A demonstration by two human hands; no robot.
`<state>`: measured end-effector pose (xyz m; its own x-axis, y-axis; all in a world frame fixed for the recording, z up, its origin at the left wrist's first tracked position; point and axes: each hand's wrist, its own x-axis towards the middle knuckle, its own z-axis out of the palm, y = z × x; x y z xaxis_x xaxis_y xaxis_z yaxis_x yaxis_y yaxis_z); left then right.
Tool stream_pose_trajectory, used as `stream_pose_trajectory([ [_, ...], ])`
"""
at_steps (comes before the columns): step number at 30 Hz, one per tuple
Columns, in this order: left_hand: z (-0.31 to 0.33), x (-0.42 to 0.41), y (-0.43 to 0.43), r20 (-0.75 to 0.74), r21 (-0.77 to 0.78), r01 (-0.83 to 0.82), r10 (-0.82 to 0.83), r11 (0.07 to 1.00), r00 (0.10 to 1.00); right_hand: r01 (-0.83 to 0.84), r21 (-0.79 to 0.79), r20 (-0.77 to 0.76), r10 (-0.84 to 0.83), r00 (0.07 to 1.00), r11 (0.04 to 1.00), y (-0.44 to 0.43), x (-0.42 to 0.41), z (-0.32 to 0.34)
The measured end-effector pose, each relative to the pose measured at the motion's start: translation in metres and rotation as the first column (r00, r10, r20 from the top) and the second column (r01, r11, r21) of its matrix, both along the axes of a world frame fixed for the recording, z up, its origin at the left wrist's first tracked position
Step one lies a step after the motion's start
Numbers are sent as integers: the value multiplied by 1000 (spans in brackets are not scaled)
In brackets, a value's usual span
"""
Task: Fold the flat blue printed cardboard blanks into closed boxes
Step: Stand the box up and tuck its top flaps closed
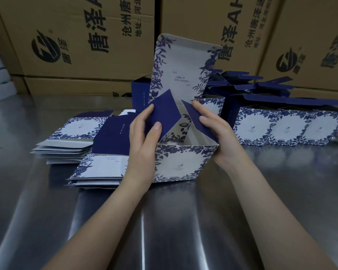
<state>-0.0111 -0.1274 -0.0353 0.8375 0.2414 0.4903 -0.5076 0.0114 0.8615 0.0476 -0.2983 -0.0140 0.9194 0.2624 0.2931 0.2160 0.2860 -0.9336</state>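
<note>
Centre frame, navy flaps [164,115] of the box [180,164] are pinched by the left hand [142,137] and right hand [216,131], apparently for folding inward.

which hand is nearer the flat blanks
Left. The left hand grips the left flap of the box, right beside the blanks; the right hand grips its right flap, across the box from them.
</note>
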Motion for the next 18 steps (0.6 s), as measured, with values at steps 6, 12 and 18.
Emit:
stream_pose_trajectory([
  [6,1,0,-1,-97,-144,26,-41,989,994,57,-25,-34,-58,998,998,6,-1,-1],
  [12,6,4,2,-199,-169,-17,-17,986,980,107,-16,-50,-108,993,994,10,-1,-3],
  [18,9,7,6,-252,-175,-36,-9,984,968,124,70,-91,-118,989,990,15,-5,0],
])
